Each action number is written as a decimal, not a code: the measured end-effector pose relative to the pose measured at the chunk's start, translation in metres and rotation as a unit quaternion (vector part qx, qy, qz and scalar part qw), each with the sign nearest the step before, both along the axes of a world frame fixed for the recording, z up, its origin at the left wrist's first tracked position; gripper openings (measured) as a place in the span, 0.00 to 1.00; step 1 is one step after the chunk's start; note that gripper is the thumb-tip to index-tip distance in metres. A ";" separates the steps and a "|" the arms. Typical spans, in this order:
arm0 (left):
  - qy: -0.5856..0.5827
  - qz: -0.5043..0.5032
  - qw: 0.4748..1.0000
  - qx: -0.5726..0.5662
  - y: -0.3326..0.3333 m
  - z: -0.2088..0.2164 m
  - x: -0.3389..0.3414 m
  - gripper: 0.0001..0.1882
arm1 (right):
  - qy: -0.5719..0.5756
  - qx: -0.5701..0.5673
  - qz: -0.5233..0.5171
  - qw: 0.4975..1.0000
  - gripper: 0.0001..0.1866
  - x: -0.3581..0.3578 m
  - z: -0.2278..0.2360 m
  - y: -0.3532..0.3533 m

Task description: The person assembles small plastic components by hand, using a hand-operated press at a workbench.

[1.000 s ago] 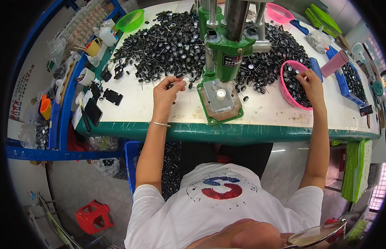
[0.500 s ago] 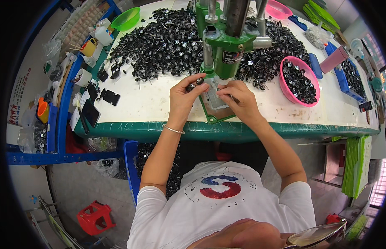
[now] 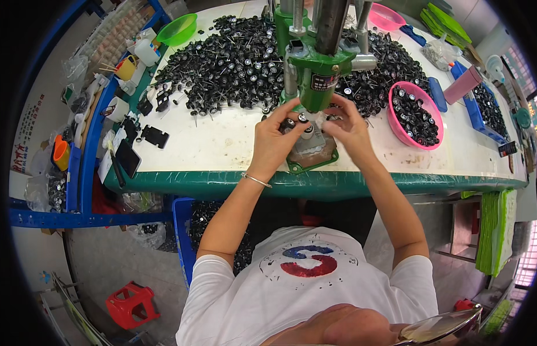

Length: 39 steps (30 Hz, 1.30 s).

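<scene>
My left hand (image 3: 273, 141) is closed around small black toy wheels with silvery hubs. One wheel (image 3: 303, 117) shows at its fingertips, just under the ram of a green bench press (image 3: 318, 86). My right hand (image 3: 350, 130) curls in from the other side, its fingers pinched around something small and dark that I cannot make out. Between both hands a pale, round piece (image 3: 307, 133) stands on the press's base plate (image 3: 320, 158). Fingers partly hide the spot below the ram.
Behind the press spreads a large heap of black wheels (image 3: 234, 63), many with thin metal axles. A pink basin (image 3: 394, 126) of wheels stands at the right, a green bowl (image 3: 179, 32) at the far left. A phone (image 3: 127, 157) lies near the table's left edge.
Both hands have shifted to the right and closer in under the press ram. A wheel now shows at the left fingertips, and the pale piece on the base has come into sight.
</scene>
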<state>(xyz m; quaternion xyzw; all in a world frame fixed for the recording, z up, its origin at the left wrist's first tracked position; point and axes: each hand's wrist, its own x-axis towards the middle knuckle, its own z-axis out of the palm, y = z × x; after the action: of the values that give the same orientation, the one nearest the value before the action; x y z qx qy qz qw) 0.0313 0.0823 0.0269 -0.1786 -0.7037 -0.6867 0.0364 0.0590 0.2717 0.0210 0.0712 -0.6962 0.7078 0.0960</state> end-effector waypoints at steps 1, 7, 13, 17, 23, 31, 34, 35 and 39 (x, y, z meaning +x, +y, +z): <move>0.002 -0.001 1.000 0.001 0.002 0.002 0.000 0.26 | 0.002 -0.018 -0.003 1.000 0.34 0.000 0.005 0.009; 0.054 -0.003 0.995 -0.088 0.008 0.019 0.005 0.30 | 0.009 -0.013 -0.095 0.995 0.28 0.004 0.047 0.051; 0.018 0.010 1.000 -0.003 0.008 0.011 0.003 0.22 | 0.084 0.024 -0.121 0.989 0.25 -0.009 0.099 0.067; -0.010 -0.020 0.999 0.048 0.009 0.003 -0.003 0.24 | 0.137 0.014 -0.142 0.980 0.16 -0.035 0.153 0.027; -0.043 -0.043 0.996 0.065 0.009 0.007 -0.003 0.17 | 0.079 -0.077 -0.039 0.993 0.11 -0.099 0.237 0.003; -0.065 -0.044 0.993 0.087 0.009 0.008 -0.001 0.15 | 0.163 -0.133 -0.085 0.974 0.13 -0.089 0.232 -0.012; -0.070 -0.043 0.994 0.072 0.006 0.006 -0.001 0.14 | 0.213 -0.151 -0.087 0.961 0.19 -0.061 0.231 -0.017; -0.071 -0.044 0.994 0.072 0.006 0.006 -0.001 0.14 | 0.213 -0.151 -0.089 0.961 0.19 -0.057 0.229 -0.015; -0.072 -0.039 0.996 0.047 0.006 0.004 -0.002 0.14 | 0.284 -0.151 -0.077 0.944 0.19 -0.051 0.222 -0.012</move>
<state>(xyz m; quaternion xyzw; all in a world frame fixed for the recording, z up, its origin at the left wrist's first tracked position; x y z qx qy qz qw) 0.0295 0.0885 0.0311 -0.1540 -0.6641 -0.7309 -0.0324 0.0078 0.2594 0.2435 0.2003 -0.5284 0.7456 0.3532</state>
